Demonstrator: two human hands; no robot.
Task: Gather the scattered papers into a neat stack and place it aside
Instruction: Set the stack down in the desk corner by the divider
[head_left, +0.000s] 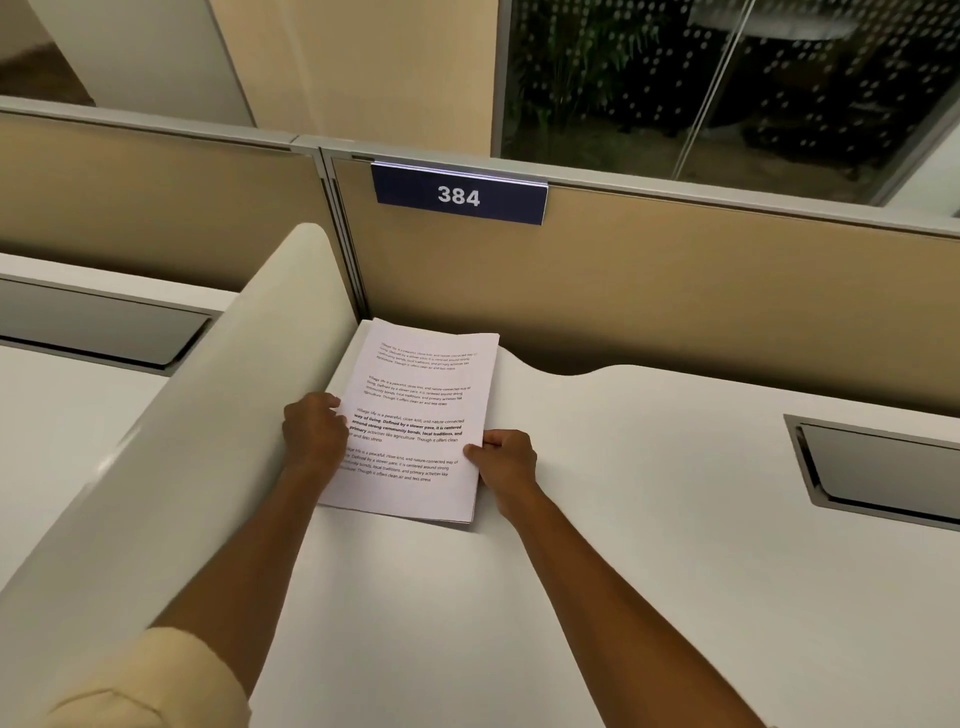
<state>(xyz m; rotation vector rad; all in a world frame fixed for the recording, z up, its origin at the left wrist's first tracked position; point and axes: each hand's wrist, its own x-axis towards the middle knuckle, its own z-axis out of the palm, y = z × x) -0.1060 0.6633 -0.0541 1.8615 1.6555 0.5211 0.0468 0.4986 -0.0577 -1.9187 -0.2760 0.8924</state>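
We hold the white printed paper stack (415, 421) flat on the white tabletop (623, 545), at its far left corner beside the curved cream divider (208, 405). Left hand (314, 434) and right hand (506, 460) have fingers closed on opposite long edges; we press inward evenly, then release.

Open desk (649, 519) right of paper stack (415, 415), divider (208, 415) seemingly crowding left, partition (675, 291) behind

Paper stack (415, 415) left edge: partly covered by left hand (314, 434).
Lower sheets: hidden beneath top page.
Printed text: mostly too small to read.
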